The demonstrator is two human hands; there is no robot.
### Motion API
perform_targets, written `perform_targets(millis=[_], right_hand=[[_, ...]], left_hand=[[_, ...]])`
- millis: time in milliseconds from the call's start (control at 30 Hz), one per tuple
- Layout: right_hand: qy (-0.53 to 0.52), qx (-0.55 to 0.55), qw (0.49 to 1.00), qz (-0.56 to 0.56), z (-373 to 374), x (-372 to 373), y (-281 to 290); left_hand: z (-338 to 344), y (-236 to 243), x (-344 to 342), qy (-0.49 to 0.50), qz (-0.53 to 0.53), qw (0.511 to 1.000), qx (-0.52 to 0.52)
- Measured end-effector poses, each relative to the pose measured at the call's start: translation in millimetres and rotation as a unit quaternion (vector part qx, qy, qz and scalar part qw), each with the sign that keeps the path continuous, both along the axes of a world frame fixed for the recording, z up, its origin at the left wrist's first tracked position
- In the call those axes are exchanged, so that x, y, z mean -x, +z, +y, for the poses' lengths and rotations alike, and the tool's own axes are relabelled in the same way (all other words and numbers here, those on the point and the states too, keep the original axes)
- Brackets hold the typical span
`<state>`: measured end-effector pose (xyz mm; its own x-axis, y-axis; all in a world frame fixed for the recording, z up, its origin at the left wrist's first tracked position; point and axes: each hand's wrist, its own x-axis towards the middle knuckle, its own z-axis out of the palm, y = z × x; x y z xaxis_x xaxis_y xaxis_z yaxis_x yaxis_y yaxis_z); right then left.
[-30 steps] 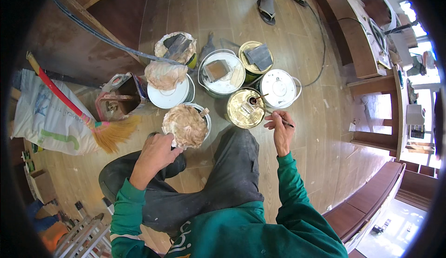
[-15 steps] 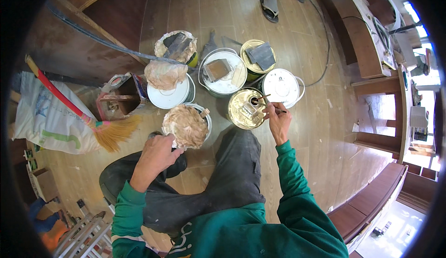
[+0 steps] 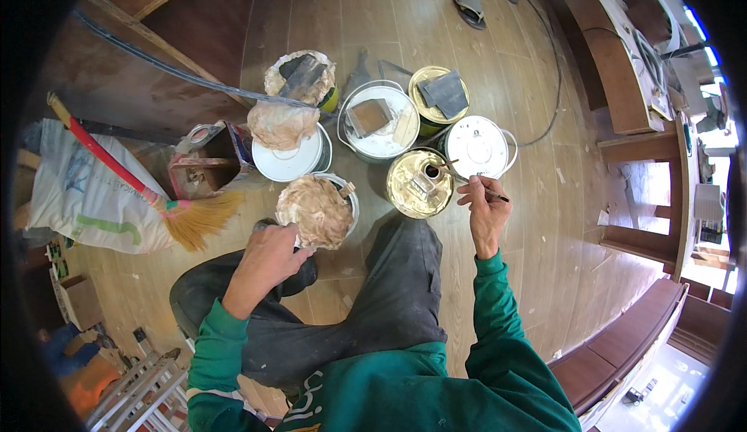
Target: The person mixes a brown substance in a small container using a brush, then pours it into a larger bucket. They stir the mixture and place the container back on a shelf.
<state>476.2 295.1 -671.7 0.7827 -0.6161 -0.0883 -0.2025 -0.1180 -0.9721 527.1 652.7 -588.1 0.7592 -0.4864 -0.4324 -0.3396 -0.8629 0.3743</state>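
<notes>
My right hand (image 3: pixel 484 208) pinches a thin dark stick (image 3: pixel 496 195) to the right of a gold-topped tin (image 3: pixel 420 196). That tin has a round opening in its lid, and another thin brown stick (image 3: pixel 447 164) slants at the opening's edge. My left hand (image 3: pixel 268 259) is closed at the near-left rim of a bucket covered with crumpled beige material (image 3: pixel 315 213). A whitish bit shows by its fingertips, but what they grip is hidden. A white-lidded can (image 3: pixel 476 146) stands just beyond my right hand.
Farther off stand a white bucket (image 3: pixel 379 138) with a block on it and a tin carrying dark grey pads (image 3: pixel 443 94). A broom (image 3: pixel 198 218) leans over a white sack (image 3: pixel 85 199) at left. Someone's sandalled feet (image 3: pixel 469 8) are at the top; a cable (image 3: pixel 557 94) crosses the floor.
My right hand has moved right and slightly nearer, away from the gold tin's opening, taking the dark stick with it. My left hand stays at the bucket's rim.
</notes>
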Motion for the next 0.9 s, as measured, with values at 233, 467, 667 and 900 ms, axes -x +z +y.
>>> perform_targets(millis=[233,467,667,900], right_hand=[[0.035,-0.062,0.996,-0.056,27,-25,16],[0.02,-0.009,1.0,-0.014,42,-52,10],[0.082,-0.087,0.992,0.044,43,-107,-20],[0.089,0.187,0.967,0.148,43,-176,-92]], left_hand=[[2,-5,1,0.01,0.009,1.0,-0.016],[11,-7,9,0.01,-0.016,1.0,0.019],[11,3,9,-0.01,-0.02,0.999,0.037],[10,11,8,0.004,-0.041,0.998,0.042]])
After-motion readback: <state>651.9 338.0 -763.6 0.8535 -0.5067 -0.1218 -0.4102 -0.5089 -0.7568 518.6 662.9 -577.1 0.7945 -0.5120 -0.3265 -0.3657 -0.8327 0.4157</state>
